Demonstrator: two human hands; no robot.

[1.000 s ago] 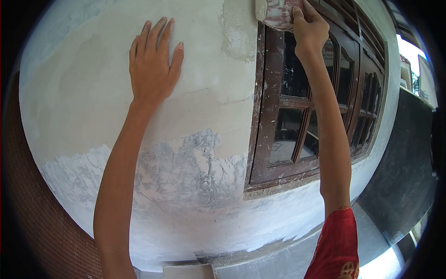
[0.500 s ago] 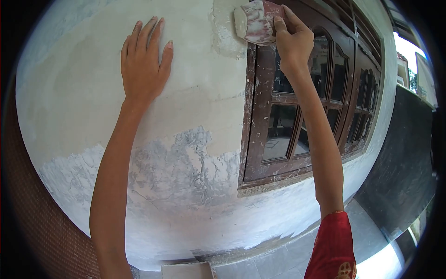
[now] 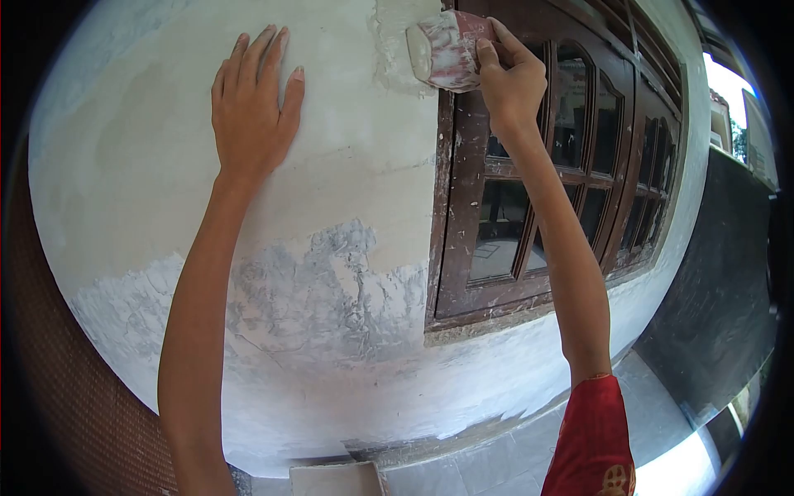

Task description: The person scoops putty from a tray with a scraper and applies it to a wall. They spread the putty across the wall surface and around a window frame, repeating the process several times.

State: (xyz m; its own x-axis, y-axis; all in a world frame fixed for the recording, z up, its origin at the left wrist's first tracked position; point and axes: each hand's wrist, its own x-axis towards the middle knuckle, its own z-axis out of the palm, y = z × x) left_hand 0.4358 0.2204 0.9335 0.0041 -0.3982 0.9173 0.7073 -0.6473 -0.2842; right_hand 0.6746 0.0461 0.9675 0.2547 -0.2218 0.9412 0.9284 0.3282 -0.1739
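Observation:
My right hand (image 3: 514, 83) grips a red putty scraper (image 3: 451, 51) smeared with white putty, thumb on its near face. A thick pale bead of putty runs along the scraper's left edge, which is right at a rough, wet-looking putty patch (image 3: 395, 50) on the wall beside the window. My left hand (image 3: 255, 107) lies on the cream-coloured wall (image 3: 347, 124) with its fingers spread, holding nothing. Lower on the wall, below both hands, is a bare grey-and-white flaking area (image 3: 331, 289).
The brown wooden window frame (image 3: 442, 231), specked with white, is just right of the patch, with glass panes behind my right forearm. A pale box-like object (image 3: 335, 479) stands at the bottom by the grey tiled floor (image 3: 496, 467). A dark panel (image 3: 711, 306) rises at the right.
My right hand has moved slightly left and down with the putty scraper, bringing its edge onto the patch. My left hand stays spread on the wall.

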